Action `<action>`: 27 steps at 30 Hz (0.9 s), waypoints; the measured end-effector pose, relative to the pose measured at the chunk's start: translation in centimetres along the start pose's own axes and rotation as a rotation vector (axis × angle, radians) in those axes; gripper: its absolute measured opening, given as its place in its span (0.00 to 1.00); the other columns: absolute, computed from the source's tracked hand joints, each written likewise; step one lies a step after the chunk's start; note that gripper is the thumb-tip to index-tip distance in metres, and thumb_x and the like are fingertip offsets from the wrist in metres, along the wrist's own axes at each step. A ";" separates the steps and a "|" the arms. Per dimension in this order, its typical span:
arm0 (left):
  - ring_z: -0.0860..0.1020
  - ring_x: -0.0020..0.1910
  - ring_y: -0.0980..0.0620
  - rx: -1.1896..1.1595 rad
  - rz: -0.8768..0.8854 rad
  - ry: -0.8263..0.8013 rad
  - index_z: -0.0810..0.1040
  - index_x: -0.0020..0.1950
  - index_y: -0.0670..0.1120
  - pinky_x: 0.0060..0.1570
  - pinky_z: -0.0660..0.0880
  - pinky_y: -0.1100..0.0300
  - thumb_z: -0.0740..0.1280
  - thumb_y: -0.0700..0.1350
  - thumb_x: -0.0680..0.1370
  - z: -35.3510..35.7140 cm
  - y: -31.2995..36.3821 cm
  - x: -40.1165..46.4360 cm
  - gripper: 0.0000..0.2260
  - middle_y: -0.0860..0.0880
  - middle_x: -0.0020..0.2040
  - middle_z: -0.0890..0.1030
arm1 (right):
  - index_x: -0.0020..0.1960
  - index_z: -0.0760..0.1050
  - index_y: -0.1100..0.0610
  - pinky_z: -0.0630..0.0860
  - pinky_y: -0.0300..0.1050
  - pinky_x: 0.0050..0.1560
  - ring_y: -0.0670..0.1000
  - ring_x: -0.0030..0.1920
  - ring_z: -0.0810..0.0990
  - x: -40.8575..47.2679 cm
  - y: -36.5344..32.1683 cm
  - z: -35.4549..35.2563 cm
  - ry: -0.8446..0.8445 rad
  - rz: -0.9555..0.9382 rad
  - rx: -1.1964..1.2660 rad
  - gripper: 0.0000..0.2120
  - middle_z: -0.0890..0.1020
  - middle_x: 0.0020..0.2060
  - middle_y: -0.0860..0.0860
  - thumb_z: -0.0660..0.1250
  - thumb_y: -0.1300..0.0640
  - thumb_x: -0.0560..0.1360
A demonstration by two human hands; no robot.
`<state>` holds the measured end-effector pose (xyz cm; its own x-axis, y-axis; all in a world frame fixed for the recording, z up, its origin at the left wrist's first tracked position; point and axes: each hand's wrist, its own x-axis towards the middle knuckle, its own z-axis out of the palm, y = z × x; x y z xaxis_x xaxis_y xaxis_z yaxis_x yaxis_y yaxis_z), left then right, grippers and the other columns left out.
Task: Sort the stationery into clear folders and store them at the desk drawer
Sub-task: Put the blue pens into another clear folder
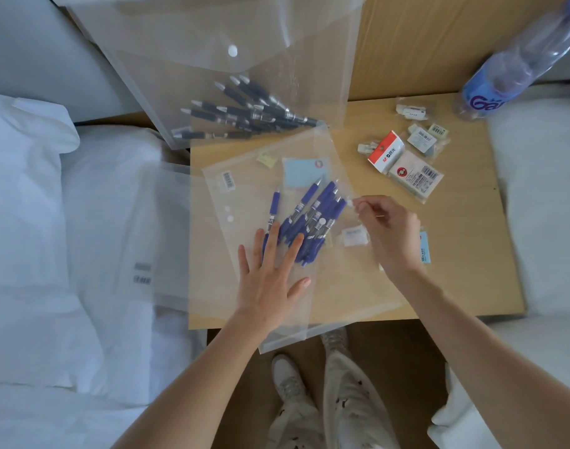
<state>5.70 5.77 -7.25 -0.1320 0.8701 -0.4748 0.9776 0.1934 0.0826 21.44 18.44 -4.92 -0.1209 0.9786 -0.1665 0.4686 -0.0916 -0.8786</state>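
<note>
Bare arms, pale trousers, white shoes

Both forearms are sleeveless; the trousers are off-white with small dark specks, above white laced shoes.

blue pens inside flat clear folder; black pens in second folder

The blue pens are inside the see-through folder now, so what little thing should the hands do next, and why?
Probably snap the flap shut. The blue pens already lie inside the clear folder, the left hand presses flat on it, and the right hand pinches the flap's edge by its white snap. Closing it should keep the pens from sliding out.
</note>
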 end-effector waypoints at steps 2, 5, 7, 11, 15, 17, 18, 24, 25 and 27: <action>0.36 0.75 0.41 0.002 -0.019 -0.002 0.28 0.72 0.57 0.71 0.40 0.41 0.47 0.66 0.78 0.0 -0.1 0.2 0.33 0.46 0.76 0.32 | 0.45 0.79 0.50 0.71 0.30 0.43 0.35 0.38 0.77 0.3 -0.2 -0.4 -0.004 -0.009 -0.022 0.08 0.81 0.41 0.42 0.65 0.61 0.76; 0.36 0.75 0.41 0.018 -0.054 -0.031 0.31 0.74 0.56 0.71 0.42 0.40 0.45 0.66 0.78 0.0 -0.7 0.4 0.33 0.46 0.75 0.31 | 0.47 0.81 0.53 0.70 0.29 0.43 0.39 0.41 0.78 0.4 0.2 -0.4 -0.055 -0.028 -0.099 0.08 0.82 0.44 0.44 0.64 0.62 0.77; 0.38 0.76 0.42 -0.017 -0.092 -0.029 0.33 0.75 0.56 0.72 0.44 0.41 0.45 0.65 0.79 -0.2 -1.3 0.3 0.32 0.46 0.76 0.33 | 0.49 0.80 0.54 0.70 0.29 0.43 0.41 0.42 0.78 0.1 0.5 -0.1 -0.097 -0.048 -0.140 0.08 0.82 0.45 0.45 0.64 0.61 0.77; 0.55 0.73 0.40 -0.548 -0.459 0.201 0.52 0.76 0.52 0.68 0.61 0.45 0.58 0.57 0.79 -1.0 -2.1 0.2 0.28 0.43 0.75 0.52 | 0.51 0.79 0.56 0.72 0.38 0.47 0.44 0.44 0.78 -0.8 0.8 0.7 -0.144 -0.041 -0.178 0.08 0.81 0.48 0.48 0.62 0.59 0.79; 0.72 0.60 0.41 -0.909 -0.692 0.247 0.61 0.72 0.43 0.55 0.69 0.55 0.64 0.47 0.79 -1.5 -3.8 0.9 0.23 0.40 0.66 0.67 | 0.56 0.77 0.56 0.73 0.49 0.50 0.54 0.51 0.76 -1.2 1.5 1.4 -0.198 -0.033 -0.461 0.11 0.77 0.56 0.52 0.62 0.65 0.76; 0.75 0.57 0.43 -0.928 -0.665 0.208 0.65 0.69 0.42 0.53 0.69 0.57 0.62 0.45 0.80 -1.5 -4.5 1.0 0.19 0.40 0.62 0.74 | 0.59 0.74 0.55 0.72 0.54 0.55 0.58 0.55 0.74 -1.3 1.7 1.3 -0.198 0.022 -0.576 0.15 0.74 0.59 0.54 0.61 0.67 0.74; 0.75 0.57 0.44 -0.936 -0.660 0.191 0.66 0.69 0.42 0.54 0.70 0.57 0.61 0.44 0.81 -1.5 -4.7 0.9 0.17 0.41 0.61 0.76 | 0.60 0.73 0.55 0.71 0.56 0.56 0.58 0.56 0.73 -1.3 1.7 1.1 -0.184 0.063 -0.598 0.16 0.73 0.60 0.54 0.61 0.66 0.74; 0.75 0.54 0.45 -0.958 -0.626 0.199 0.61 0.73 0.44 0.52 0.68 0.58 0.59 0.42 0.81 -1.3 -4.8 0.3 0.20 0.48 0.51 0.74 | 0.61 0.72 0.53 0.71 0.57 0.55 0.59 0.57 0.72 -1.3 1.7 0.8 -0.179 0.123 -0.619 0.17 0.75 0.58 0.56 0.59 0.66 0.76; 0.74 0.52 0.46 -0.950 -0.615 0.205 0.60 0.73 0.44 0.51 0.67 0.60 0.60 0.42 0.81 -1.4 -4.8 0.3 0.21 0.48 0.49 0.73 | 0.62 0.71 0.51 0.70 0.56 0.56 0.58 0.58 0.72 -1.4 1.6 0.7 -0.201 0.086 -0.612 0.18 0.74 0.59 0.55 0.59 0.66 0.76; 0.72 0.49 0.50 -0.922 -0.595 0.200 0.59 0.74 0.44 0.48 0.65 0.62 0.60 0.42 0.81 -1.4 -4.9 0.4 0.22 0.49 0.49 0.73 | 0.68 0.67 0.49 0.63 0.55 0.64 0.58 0.63 0.69 -1.7 1.4 0.5 -0.298 -0.009 -0.642 0.22 0.71 0.65 0.55 0.62 0.61 0.76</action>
<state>0.59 5.83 -6.64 -0.6439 0.5680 -0.5126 0.2652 0.7941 0.5468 21.82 16.53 -6.09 -0.3183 0.8784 -0.3565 0.8788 0.1323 -0.4585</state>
